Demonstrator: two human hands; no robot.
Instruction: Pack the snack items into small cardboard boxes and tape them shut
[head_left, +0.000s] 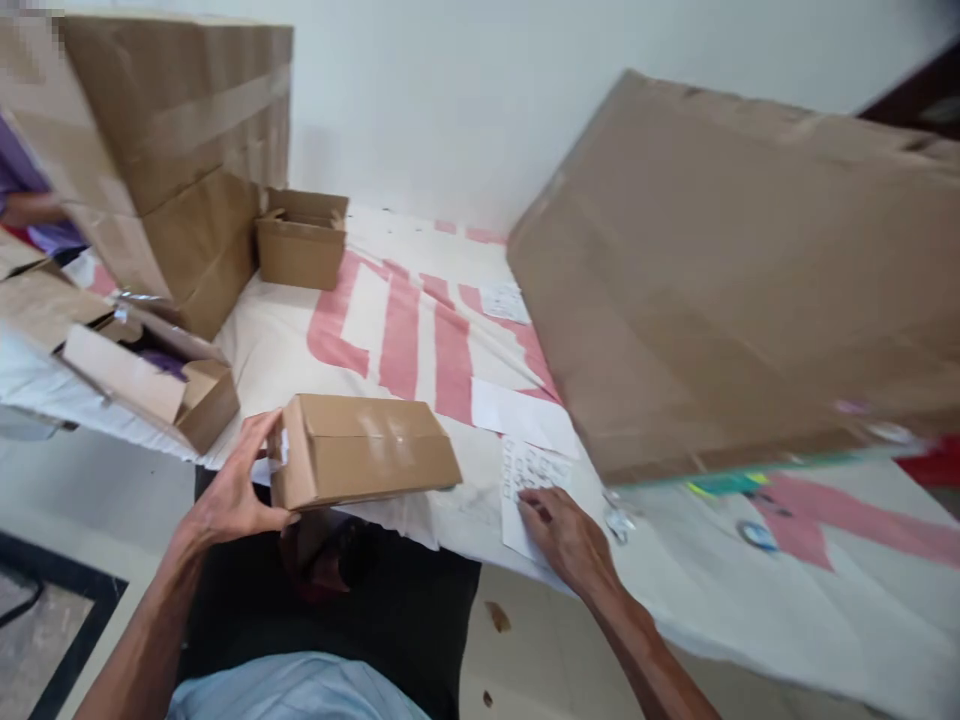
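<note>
A closed, taped cardboard box (375, 445) lies at the table's front edge. My left hand (244, 490) grips its left end, the thumb low and the fingers round the far side. To the right, my right hand (559, 525) rests on a white sheet with handwriting (521, 515), its fingers bent and pressed together at the paper; whether anything is between them is too small to tell. Another white paper (525, 415) lies just behind that sheet.
Large cardboard partitions stand at left (202, 130) and right (750, 280). An open box (300, 250) is at the back, another open box (210, 400) at left. A tape roll (757, 536) lies at right. Another person's arm (34, 208) shows at far left.
</note>
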